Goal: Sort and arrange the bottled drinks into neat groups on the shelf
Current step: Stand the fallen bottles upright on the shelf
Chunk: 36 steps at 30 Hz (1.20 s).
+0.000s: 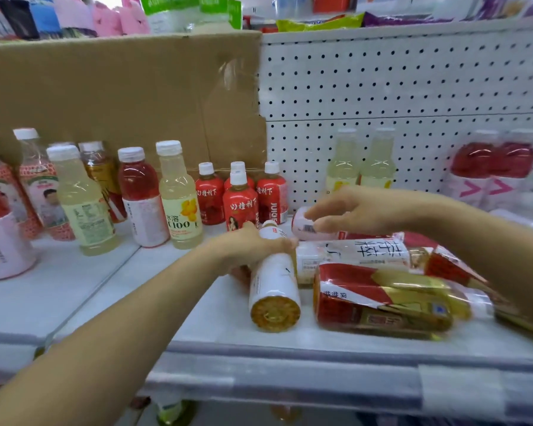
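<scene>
Here, in the head view, the left hand (256, 250) curls round the upper end of a white bottle (274, 287) lying on the shelf (197, 333), base toward the camera. The right hand (348, 210), fingers half curled, touches a lying pink bottle (303, 227) (gripped or not, I cannot tell).

L grip (253, 250) curled tight; R grip (345, 212) half-curled, arms fwd.

"水溶 C100" on the pale yellow bottle (181, 207); "JUIC" down the small red bottle (272, 198).
</scene>
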### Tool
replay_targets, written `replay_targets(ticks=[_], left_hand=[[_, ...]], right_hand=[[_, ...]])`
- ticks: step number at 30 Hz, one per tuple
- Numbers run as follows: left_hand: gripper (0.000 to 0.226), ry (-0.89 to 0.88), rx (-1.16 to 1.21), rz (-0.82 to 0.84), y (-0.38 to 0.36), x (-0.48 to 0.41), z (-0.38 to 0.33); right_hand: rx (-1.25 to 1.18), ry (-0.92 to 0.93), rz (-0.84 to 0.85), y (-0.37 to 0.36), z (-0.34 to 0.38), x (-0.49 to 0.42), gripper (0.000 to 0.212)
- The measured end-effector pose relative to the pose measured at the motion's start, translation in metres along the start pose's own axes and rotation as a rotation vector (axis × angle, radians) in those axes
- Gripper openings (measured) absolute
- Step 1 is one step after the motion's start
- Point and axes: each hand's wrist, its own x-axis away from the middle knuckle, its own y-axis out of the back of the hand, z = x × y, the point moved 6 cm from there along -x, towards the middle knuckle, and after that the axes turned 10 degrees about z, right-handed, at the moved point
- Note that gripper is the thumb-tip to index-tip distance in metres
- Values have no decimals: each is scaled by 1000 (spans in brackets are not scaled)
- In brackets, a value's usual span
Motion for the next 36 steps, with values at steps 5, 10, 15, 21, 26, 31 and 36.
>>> replay_targets(ticks=[5,10,15,21,26,31,36], left_hand=[[66,-74,198,-6,3,6,10],[56,-306,497,-188,18,21,29],[68,-573,447,-504,57,39,35],[86,-670,85,-744,81,51,45],[94,-543,135,-725,94,41,59],[88,-823,-101,-874,32,103,27],[110,-974,-555,-357,-52,105,-9]], right_hand=[[19,-69,11,-14,0,39,44],[48,-272,201,-40,-16,66,54],[26,-371,245,-53,-19,73,53],[25,-476,201,-65,-32,92,60],[-87,-396,59,-63,-20,100,57],[-47,-319,-64,-70,6,82,54],[13,-271,-137,-47,53,75,63]])
